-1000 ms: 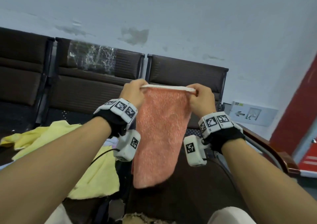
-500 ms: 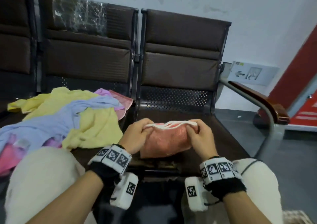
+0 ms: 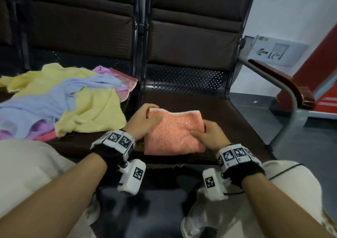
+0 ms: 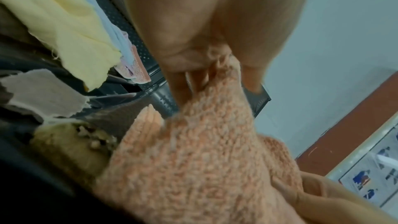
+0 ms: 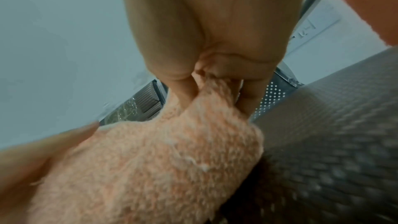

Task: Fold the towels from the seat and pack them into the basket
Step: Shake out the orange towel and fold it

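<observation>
Both hands [image 3: 207, 134] pinching orange towel [image 3: 173, 133], seat [image 3: 228, 121]

Wall sign [image 3: 273, 52] — arrow only, no legible text

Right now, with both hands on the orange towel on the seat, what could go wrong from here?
1. The orange towel lies near the seat's front edge; a pull toward the knees might slide it off.
2. Left hand and right hand pinch opposite edges; letting go unevenly could open the fold.
3. The unfolded pile sits close on the left and could be dragged along.
</observation>
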`<move>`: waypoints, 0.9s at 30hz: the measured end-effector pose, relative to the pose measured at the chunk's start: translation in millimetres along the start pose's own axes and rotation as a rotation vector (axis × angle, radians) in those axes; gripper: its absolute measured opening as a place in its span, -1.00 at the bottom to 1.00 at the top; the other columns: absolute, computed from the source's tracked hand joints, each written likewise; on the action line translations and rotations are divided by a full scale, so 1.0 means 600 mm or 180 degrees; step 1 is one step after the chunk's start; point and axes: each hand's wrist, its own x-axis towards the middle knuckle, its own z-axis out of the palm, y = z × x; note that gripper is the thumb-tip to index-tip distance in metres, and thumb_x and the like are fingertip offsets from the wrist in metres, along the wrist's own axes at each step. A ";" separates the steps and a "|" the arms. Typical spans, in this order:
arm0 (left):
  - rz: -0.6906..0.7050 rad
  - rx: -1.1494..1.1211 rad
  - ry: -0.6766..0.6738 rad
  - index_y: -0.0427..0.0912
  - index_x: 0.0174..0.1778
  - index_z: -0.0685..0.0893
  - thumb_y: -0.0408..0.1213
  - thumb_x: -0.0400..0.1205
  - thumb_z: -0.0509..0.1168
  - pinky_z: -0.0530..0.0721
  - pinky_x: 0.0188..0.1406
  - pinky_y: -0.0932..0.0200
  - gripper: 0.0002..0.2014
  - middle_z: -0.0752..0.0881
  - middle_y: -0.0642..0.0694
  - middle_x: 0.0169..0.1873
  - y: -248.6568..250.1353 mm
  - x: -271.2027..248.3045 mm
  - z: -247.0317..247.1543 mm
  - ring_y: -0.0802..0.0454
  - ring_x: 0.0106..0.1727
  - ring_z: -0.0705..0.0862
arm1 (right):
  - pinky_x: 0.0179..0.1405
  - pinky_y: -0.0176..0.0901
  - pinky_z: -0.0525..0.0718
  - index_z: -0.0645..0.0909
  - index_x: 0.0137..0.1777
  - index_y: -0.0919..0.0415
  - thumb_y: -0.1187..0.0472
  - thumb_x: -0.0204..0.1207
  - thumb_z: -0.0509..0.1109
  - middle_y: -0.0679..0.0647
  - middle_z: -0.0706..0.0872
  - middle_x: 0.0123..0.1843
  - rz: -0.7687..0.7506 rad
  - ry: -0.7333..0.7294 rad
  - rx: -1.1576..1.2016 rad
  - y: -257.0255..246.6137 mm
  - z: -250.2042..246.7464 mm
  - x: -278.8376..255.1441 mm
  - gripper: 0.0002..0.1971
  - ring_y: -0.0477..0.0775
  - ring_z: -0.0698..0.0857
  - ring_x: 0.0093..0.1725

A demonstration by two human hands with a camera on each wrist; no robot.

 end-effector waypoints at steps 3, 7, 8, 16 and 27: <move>-0.0222 0.0183 -0.0603 0.07 0.57 0.10 -0.33 0.44 0.49 0.61 0.17 0.07 -0.12 0.57 0.00 0.17 -0.017 0.027 0.002 0.06 0.16 0.62 | 0.17 0.00 0.64 0.66 0.19 0.25 0.16 0.49 0.47 0.13 0.76 0.10 0.0017 0.0114 0.0055 0.002 0.002 0.043 -0.70 0.11 0.70 0.13; -0.0234 0.0273 -0.0415 0.17 0.61 -0.02 -0.50 0.49 0.38 0.69 0.15 -0.05 -0.06 0.58 -0.08 0.22 -0.038 0.075 -0.003 0.04 0.07 0.70 | 0.12 -0.01 0.63 0.65 0.16 0.24 0.11 0.50 0.46 0.11 0.74 0.08 0.0160 0.0097 0.0081 0.006 0.014 0.095 -0.70 0.11 0.69 0.10; -0.0235 0.0259 -0.0420 0.20 0.61 -0.01 -0.49 0.49 0.38 0.71 0.12 -0.04 -0.07 0.58 -0.06 0.22 -0.042 0.087 -0.004 0.08 0.06 0.69 | 0.08 -0.04 0.63 0.65 0.15 0.23 0.09 0.50 0.46 0.10 0.74 0.06 0.0233 0.0111 0.0086 0.007 0.017 0.107 -0.70 0.10 0.70 0.08; -0.0593 0.0653 -0.0660 0.04 0.66 -0.17 -0.35 0.53 0.42 0.47 0.26 0.20 -0.02 0.43 -0.12 0.50 -0.101 0.131 0.005 0.10 0.31 0.50 | 0.07 -0.13 0.54 0.47 0.28 0.20 0.04 0.50 0.44 0.15 0.65 0.19 0.0842 -0.0378 -0.0818 0.015 0.034 0.141 -0.57 0.15 0.64 0.17; 0.0522 0.1779 -0.0457 0.04 0.31 0.59 0.02 0.50 0.40 0.30 0.37 0.16 -0.55 0.37 0.04 0.13 -0.066 0.052 0.018 0.03 0.28 0.31 | 0.27 -0.01 0.54 0.33 0.47 -0.03 0.04 0.38 0.41 -0.09 0.45 0.41 -0.0560 -0.1532 -0.2177 0.009 0.020 0.047 -0.37 0.02 0.50 0.38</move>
